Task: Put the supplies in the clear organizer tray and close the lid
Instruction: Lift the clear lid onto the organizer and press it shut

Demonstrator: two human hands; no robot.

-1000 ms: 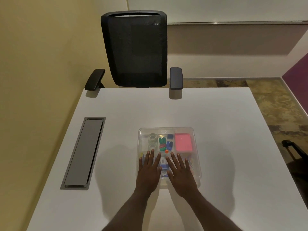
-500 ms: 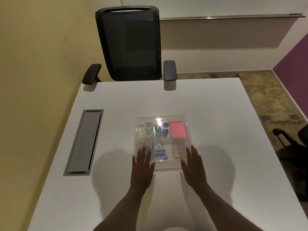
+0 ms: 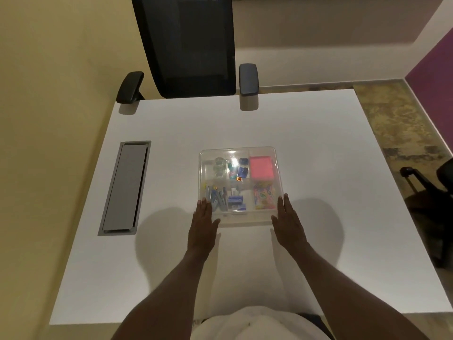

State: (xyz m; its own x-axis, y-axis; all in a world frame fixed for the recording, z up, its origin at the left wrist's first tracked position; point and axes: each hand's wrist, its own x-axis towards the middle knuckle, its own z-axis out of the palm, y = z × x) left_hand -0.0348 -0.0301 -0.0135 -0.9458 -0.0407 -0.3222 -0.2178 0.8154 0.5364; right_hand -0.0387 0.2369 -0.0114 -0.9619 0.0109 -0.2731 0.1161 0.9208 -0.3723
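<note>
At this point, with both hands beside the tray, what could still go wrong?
1. The left hand and right hand lie flat at the near corners of the clear plastic organizer tray, gripping nothing; a nudge could slide it on the smooth white table.
2. Glare hides the lid's seating, so whether it is fully closed cannot be confirmed.

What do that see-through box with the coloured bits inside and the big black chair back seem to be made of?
The clear organizer tray looks like glossy hard plastic: its contents show through and light glints on top. The black chair back looks like matte woven mesh, faintly see-through, in a darker frame.
</note>
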